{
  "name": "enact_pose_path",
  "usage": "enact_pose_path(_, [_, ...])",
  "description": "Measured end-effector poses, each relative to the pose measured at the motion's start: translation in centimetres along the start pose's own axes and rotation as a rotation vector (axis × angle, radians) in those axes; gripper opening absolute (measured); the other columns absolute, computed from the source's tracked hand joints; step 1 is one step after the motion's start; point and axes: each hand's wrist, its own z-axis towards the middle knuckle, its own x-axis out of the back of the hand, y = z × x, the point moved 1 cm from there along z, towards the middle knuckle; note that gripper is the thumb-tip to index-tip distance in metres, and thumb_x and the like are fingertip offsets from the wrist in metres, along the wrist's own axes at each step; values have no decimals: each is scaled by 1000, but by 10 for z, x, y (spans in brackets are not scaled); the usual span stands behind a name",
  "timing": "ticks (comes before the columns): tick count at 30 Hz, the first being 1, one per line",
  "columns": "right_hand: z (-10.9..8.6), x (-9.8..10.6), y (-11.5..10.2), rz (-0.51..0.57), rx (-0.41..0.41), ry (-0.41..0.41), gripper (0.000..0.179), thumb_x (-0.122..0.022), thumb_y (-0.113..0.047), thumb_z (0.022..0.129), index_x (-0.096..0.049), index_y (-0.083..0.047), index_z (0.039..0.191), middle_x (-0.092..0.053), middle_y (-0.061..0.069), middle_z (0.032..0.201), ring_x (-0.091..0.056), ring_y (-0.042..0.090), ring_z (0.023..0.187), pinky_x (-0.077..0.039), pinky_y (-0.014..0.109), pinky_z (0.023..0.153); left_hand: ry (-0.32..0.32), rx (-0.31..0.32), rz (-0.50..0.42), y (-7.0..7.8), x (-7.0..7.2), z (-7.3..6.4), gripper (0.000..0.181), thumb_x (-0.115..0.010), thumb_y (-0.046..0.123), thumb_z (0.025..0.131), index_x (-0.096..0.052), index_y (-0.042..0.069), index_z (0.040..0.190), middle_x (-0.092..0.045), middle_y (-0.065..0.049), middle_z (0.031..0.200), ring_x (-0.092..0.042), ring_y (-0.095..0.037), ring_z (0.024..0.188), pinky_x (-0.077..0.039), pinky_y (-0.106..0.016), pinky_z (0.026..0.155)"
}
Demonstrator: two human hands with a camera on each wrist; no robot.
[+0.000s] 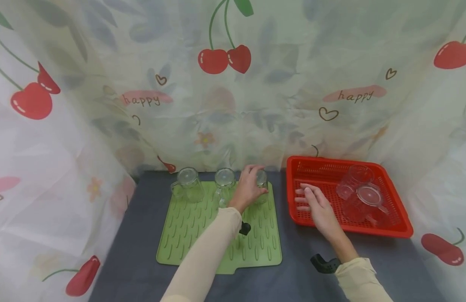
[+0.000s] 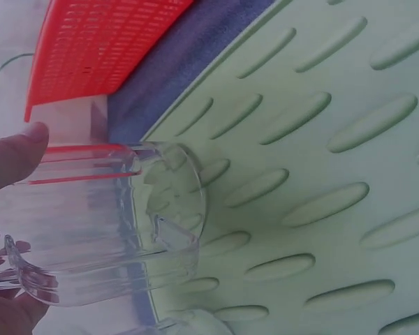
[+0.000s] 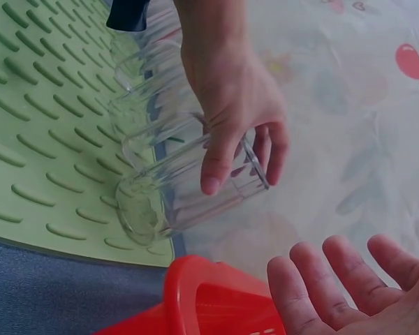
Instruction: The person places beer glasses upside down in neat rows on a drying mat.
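Observation:
My left hand point(image 1: 248, 188) grips a clear glass mug point(image 1: 261, 184) round its upper end, at the back right of the green drying mat point(image 1: 203, 235). The mug stands mouth down; in the left wrist view its rim is right at the ridged mat and its handle point(image 2: 174, 234) shows. Two more upside-down glass mugs, one in the middle point(image 1: 224, 180) and one at the left point(image 1: 189, 184), stand along the mat's back edge. My right hand point(image 1: 321, 212) hangs over the near left side of the red basket point(image 1: 368, 228), fingers extended and holding nothing.
Inside the basket, on its right side, lie clear glass mugs point(image 1: 368, 196), overlapping one another. A dark grey cloth point(image 1: 131, 251) covers the table under mat and basket. A cherry-printed curtain point(image 1: 236, 113) rises close behind and at both sides.

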Motion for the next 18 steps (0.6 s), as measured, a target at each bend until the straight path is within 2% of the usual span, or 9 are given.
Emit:
enact_pose_path(8, [-3, 1, 0, -10, -18, -4, 51, -39, -40, 111, -40, -9, 151, -56, 19, 144, -63, 38, 124, -60, 41, 99, -10, 26, 8, -1, -2, 1, 82, -91, 21, 77, -51, 23, 148, -43, -1, 153, -45, -23, 142, -47, -40, 115])
enact_pose_path(14, [-4, 2, 1, -14, -33, -8, 52, -38, -41, 111, -39, -8, 151, -56, 20, 144, -62, 38, 124, -60, 36, 97, -11, 2, 32, 1, -3, -2, 83, -91, 22, 77, -50, 23, 149, -43, -2, 154, -43, -25, 143, -47, -40, 115])
enact_pose_path(18, [-3, 4, 2, -11, -27, -7, 52, -38, -41, 111, -40, -7, 150, -56, 21, 143, -62, 38, 123, -60, 38, 97, -18, 5, 33, 4, -3, -3, 82, -91, 24, 77, -50, 24, 148, -41, -2, 156, -39, -25, 146, -46, -42, 115])
